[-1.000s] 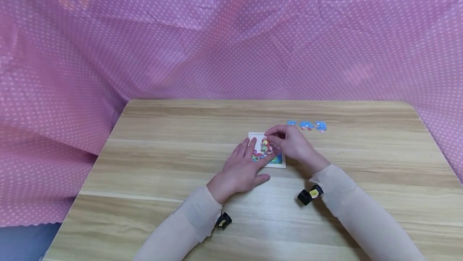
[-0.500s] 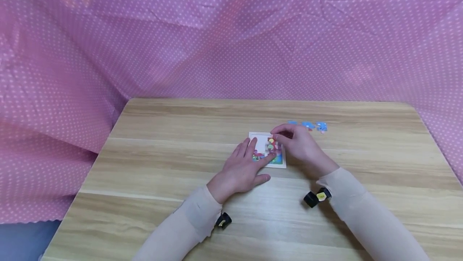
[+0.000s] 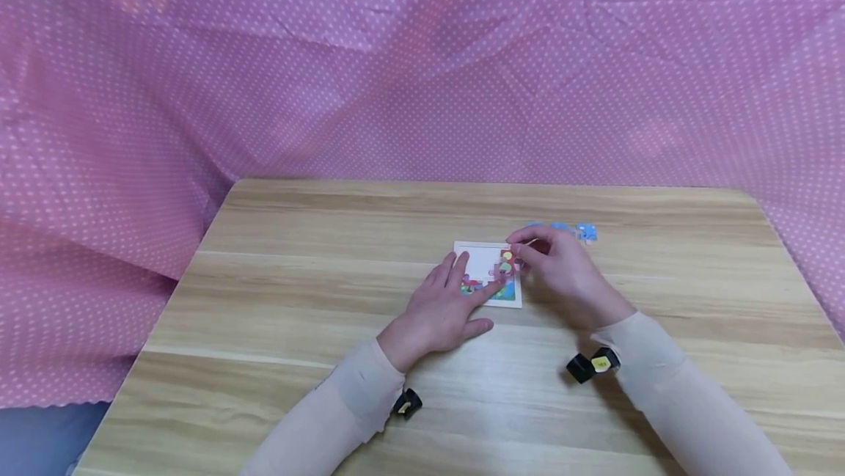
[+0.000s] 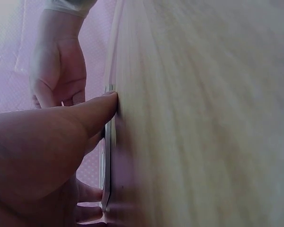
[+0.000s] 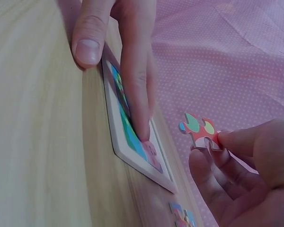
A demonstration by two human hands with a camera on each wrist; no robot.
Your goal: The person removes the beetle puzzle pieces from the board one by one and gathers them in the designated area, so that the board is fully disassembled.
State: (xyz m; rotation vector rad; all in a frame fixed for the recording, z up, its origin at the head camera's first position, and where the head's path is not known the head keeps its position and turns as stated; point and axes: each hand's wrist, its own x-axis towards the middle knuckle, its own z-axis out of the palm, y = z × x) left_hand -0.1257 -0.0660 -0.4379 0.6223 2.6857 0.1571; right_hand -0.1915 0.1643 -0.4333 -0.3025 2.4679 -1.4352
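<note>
My right hand [image 3: 564, 260] has shifted rightward with the red puzzle piece [image 5: 202, 134], which I pinch between thumb and fingers above the right side of the puzzle board [image 3: 480, 265]. My left hand [image 3: 439, 315] rests across the board, fingers spread. Blue pieces [image 3: 586, 231] lie beyond on the surface [image 3: 297, 300].

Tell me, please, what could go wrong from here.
The red jigsaw piece with green and yellow spots is pinched by the right hand, so it might slip or twist. The left hand lies partly over the white-framed rectangular puzzle board and may block placement. The mostly blue jigsaw pieces beyond the right hand could get nudged.
</note>
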